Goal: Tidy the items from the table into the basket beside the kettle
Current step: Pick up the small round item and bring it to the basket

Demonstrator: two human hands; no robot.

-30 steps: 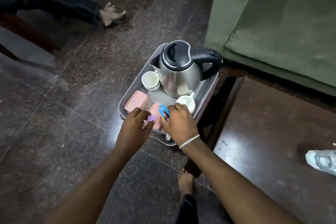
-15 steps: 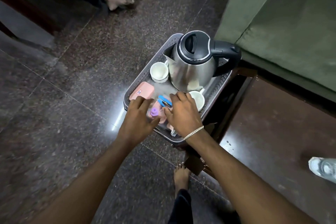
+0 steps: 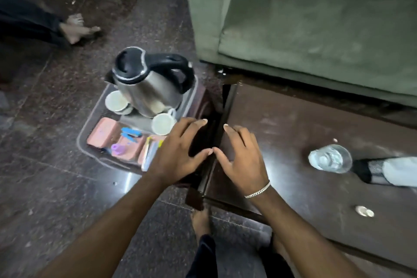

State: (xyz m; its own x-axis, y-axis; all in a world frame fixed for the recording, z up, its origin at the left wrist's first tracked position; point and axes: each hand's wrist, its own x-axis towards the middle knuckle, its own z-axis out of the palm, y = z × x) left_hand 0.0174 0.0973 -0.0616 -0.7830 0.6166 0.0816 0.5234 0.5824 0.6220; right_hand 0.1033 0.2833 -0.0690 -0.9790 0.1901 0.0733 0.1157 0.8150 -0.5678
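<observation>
Basket (image 3: 90, 130) sits crowded beside the kettle (image 3: 149, 88), so both empty, spread hands (image 3: 180, 153) (image 3: 242, 158) could topple the glass (image 3: 330, 158) when reaching across the table (image 3: 293, 187).

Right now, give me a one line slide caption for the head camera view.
Both empty hands, left hand and right hand, hover between the filled basket by the kettle and the table.
</observation>
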